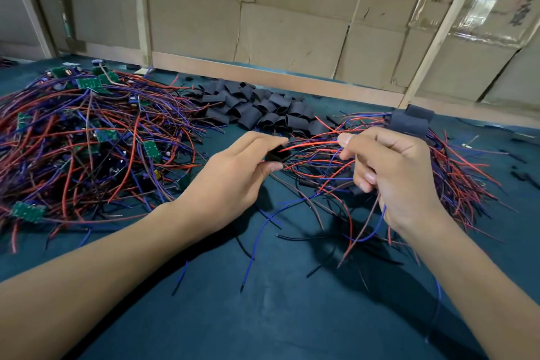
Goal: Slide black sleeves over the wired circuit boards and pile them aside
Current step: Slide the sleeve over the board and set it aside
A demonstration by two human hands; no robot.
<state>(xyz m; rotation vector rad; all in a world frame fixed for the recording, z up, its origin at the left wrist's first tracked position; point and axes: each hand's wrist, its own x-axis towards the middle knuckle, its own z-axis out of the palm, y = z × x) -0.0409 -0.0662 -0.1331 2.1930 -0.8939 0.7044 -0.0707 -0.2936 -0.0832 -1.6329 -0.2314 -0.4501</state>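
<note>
The job looks to be in its middle stretch: a big tangle of bare boards (87, 137) with red and blue wires fills the left of the counter (263, 316), while a smaller pile of sleeved ones (438, 172) lies on the right, two finished black ends showing at its far edge. The left hand (233, 181) pinches a black sleeve (276, 153) between thumb and fingers, and the right hand (391, 175) is curled round a bunch of wires (359, 231) that trail toward the person (the board on them is hidden, so I cannot tell whether it has entered the sleeve). A heap of spare sleeves (257, 108) waits behind, just short of the cardboard wall (292, 23). Judging by the piles, most boards remain. Free cloth lies only in front, between the forearms; left, right and back are crowded.
</note>
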